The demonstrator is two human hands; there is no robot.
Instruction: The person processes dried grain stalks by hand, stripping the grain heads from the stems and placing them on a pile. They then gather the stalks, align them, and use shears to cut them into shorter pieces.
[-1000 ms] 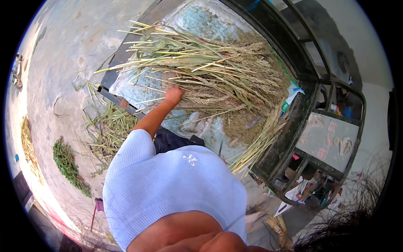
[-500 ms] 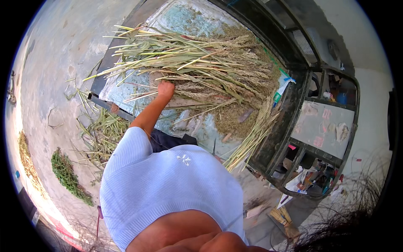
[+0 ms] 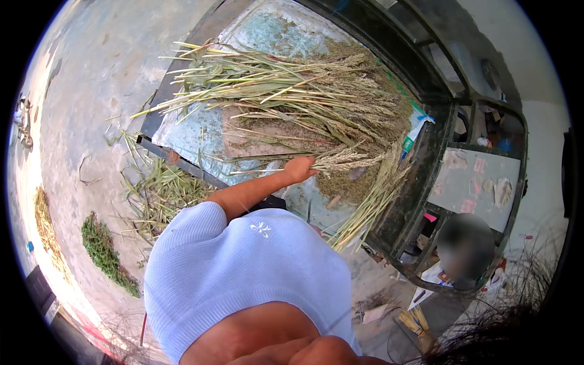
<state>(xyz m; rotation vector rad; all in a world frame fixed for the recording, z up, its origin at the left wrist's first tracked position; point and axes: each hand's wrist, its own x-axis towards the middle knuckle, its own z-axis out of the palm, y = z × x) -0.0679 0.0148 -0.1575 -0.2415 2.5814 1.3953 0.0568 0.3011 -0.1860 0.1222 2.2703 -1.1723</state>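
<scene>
My left hand [image 3: 300, 169] reaches across the front of the bench and is closed round a few thin stalks [image 3: 258, 172]. Their feathery, pale seed heads [image 3: 347, 159] point right from the fist. Behind it lies a broad pile of cut grain stalks [image 3: 267, 85], stem ends to the left and seed heads to the right. Between pile and hand shows a flat brown board [image 3: 249, 141]. Another bundle of stalks [image 3: 368, 207] slants down beside the bench's right side. A thin dark upright piece [image 3: 309, 211] stands near my sweater; its kind is unclear. My right hand does not show.
Loose seed [image 3: 350, 187] covers the right of the pale blue sheet [image 3: 191, 143]. Stripped leaves [image 3: 167, 188] are heaped on the floor at left, near a green plant pile [image 3: 106, 255]. A dark-framed cabinet [image 3: 471, 182] borders the right, with a straw brush [image 3: 417, 325] below.
My left hand has moved right and nearer, from the stem ends to just below the seed heads, with a few stalks in it. A blurred round shape now shows before the cabinet.
</scene>
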